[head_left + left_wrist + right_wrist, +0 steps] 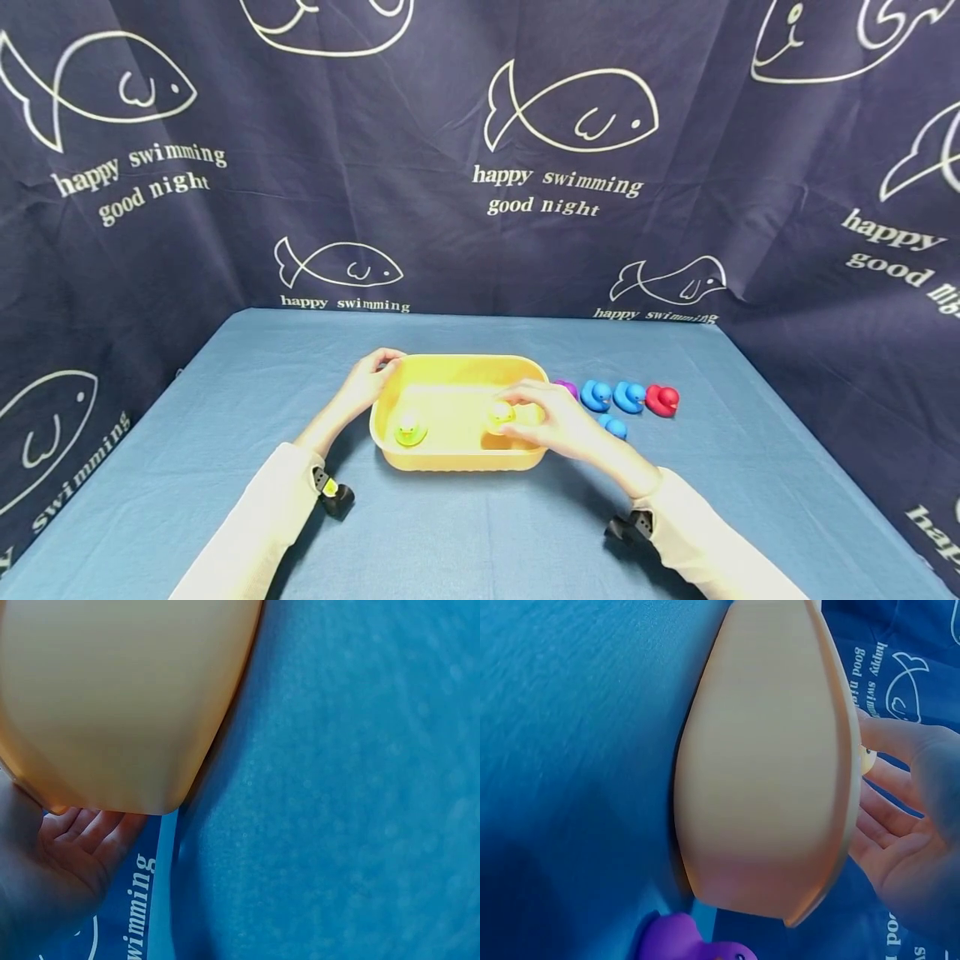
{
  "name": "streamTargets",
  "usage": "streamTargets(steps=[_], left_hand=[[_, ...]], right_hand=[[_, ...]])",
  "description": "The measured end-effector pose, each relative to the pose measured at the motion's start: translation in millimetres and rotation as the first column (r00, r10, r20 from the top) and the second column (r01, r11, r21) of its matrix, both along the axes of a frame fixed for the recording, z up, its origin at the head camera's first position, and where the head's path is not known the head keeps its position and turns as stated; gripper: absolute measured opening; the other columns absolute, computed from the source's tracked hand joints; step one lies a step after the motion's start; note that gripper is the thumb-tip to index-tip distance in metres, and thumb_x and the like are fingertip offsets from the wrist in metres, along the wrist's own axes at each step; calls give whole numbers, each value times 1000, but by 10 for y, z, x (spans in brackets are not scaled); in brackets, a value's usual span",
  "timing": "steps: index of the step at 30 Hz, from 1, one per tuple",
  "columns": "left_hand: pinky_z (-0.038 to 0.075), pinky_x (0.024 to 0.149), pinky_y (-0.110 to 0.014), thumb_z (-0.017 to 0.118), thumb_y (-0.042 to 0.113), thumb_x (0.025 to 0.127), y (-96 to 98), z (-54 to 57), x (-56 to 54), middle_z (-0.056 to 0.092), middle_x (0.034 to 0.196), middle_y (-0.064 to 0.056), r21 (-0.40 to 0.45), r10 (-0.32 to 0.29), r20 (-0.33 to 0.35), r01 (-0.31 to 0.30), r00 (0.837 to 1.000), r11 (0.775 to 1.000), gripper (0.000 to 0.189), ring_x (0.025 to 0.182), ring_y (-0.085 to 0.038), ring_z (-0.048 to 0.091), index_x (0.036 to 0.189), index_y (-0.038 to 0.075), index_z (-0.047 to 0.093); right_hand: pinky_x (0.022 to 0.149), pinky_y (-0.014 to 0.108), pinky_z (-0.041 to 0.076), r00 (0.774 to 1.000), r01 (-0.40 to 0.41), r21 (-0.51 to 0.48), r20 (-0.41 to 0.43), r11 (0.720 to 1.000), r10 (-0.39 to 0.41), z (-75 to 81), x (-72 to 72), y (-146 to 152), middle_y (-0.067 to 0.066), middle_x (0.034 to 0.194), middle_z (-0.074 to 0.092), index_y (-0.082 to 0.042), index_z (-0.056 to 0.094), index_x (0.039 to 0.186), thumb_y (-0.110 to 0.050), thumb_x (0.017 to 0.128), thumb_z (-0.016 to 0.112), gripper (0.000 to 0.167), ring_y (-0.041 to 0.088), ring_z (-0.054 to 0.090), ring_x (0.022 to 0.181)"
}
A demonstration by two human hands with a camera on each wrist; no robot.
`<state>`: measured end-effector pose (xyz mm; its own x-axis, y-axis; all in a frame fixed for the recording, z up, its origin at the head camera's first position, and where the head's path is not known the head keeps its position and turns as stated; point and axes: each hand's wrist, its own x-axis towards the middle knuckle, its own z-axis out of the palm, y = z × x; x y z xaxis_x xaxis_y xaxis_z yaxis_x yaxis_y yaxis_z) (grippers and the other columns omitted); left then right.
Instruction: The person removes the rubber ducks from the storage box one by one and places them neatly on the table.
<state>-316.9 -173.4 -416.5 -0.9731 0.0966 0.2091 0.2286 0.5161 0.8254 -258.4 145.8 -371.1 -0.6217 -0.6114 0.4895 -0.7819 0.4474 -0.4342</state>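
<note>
A yellow plastic tub (457, 461) stands on the table. My left hand (367, 379) grips it by its far left corner; in the left wrist view the fingers (94, 832) lie along the outside of its end wall. Inside the tub, toward the right, my right hand (551, 412) holds a yellow rubber duck (501, 414) between thumb and fingers. Seen from the right wrist, the tub's wall hides most of that duck. A yellow-green rubber duck (409, 428) sits in the tub's near left corner.
Right of the tub stand more rubber ducks: a purple one (676, 941), blue ones (596, 395) and a red one (662, 400). A blue cloth (465, 533) covers the table. Dark fish-print curtains (420, 167) hang behind and at both sides.
</note>
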Motion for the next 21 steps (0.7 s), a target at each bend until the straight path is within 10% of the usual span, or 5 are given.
streamTargets(steps=[21], left_hand=[[45, 81, -30, 48, 17, 98, 3, 4, 5, 62, 110, -16, -9, 5, 12, -5, 1000, 1000, 25, 97, -25, 58, 114, 2, 61]], right_hand=[[80, 35, 53, 999, 51, -33, -5, 998, -51, 75, 88, 299, -1, 100, 67, -8, 68, 107, -17, 69, 83, 41, 15, 63, 91]])
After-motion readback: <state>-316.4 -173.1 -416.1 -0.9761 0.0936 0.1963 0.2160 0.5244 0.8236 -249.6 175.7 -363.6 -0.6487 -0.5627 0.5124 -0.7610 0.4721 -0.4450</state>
